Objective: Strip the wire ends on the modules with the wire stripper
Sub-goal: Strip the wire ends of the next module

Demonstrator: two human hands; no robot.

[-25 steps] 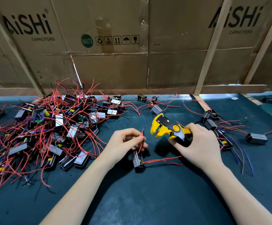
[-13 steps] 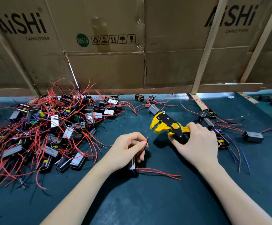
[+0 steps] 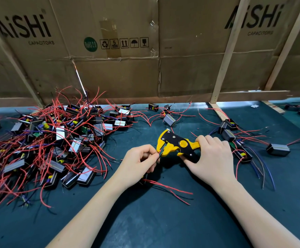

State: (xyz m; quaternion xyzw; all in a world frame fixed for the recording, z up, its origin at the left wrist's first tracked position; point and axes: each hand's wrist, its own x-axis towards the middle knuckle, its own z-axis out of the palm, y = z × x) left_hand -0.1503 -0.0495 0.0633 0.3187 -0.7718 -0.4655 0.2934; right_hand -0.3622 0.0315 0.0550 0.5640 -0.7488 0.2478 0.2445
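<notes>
Dark green mat [image 3: 154, 226]; cardboard wall [image 3: 117, 76] with wooden slats [image 3: 226, 56] behind. Module pile [image 3: 56, 144] left. Left hand [image 3: 138, 163] pinches red wire [image 3: 158, 154], tip at stripper [image 3: 176, 144] mouth. Right hand [image 3: 212, 156] fingers wrapped round stripper handles.

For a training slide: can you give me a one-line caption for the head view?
Left hand feeds a red wire end into the yellow wire stripper gripped by the right hand.

Matt cardboard wall [image 3: 127, 72]; glossy plastic wire stripper [image 3: 177, 144]; matt mat [image 3: 163, 221].
</notes>
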